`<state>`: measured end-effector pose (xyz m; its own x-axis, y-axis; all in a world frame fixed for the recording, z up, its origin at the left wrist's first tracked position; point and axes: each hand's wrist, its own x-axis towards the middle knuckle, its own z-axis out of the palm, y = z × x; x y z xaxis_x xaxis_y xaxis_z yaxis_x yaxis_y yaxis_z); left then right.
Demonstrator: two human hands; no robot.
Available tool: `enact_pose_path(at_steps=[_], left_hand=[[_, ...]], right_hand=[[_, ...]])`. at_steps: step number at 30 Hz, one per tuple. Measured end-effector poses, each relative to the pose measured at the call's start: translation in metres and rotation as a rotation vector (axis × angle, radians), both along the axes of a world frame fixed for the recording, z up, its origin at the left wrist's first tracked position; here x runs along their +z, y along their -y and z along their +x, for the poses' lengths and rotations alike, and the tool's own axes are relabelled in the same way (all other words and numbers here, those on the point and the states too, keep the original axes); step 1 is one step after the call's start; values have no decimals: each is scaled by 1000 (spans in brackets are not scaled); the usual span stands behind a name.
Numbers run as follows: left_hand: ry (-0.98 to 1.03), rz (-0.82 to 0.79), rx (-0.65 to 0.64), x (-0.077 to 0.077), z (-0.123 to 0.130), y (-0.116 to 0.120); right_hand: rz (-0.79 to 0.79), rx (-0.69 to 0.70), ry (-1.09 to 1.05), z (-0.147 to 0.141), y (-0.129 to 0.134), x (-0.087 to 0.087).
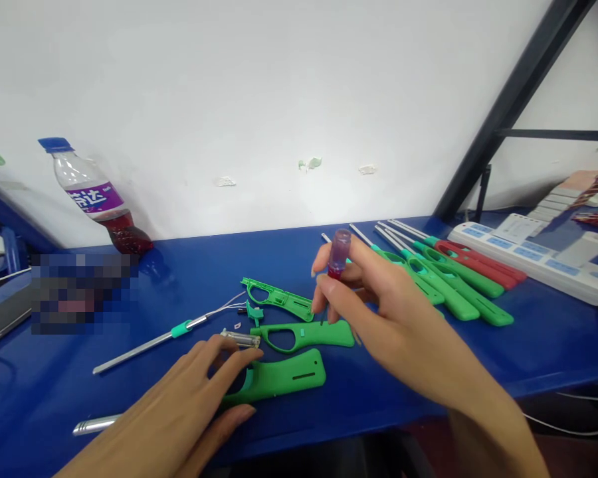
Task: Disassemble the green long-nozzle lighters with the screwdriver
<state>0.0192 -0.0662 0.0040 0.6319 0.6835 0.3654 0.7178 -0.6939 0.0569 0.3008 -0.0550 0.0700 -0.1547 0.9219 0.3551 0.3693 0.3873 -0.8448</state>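
My right hand is closed around the clear reddish-purple handle of a screwdriver, its tip pointing down near a green handle half-shell. My left hand grips an assembled green long-nosed lighter at the table's front, thumb below and fingers above; its metal tube sticks out to the left. By my left fingertips is a clear fuel tank. Behind lie another opened green half-shell, a small teal trigger and a loose metal tube with wires.
Several green lighters and a red one lie at right on the blue table, beside a white power strip. A tilted drink bottle leans against the white wall. A pixelated dark item lies at left.
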Motion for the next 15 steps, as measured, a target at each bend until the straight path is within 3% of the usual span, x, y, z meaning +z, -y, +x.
enact_pose_path(at_steps=[3,7,12,15], left_hand=[[-30,27,-82,6,24,3],[-95,-3,-70,1,48,12],[-37,36,-50,-15,53,15],[30,42,-55,-19,54,15]], right_hand=[[-32,-4,-5,-3,13,-4],[-95,-17,-102,-14,34,-29],[-216,-150,-323,-22,49,-65],[-287,-91,-353,-20,46,-79]])
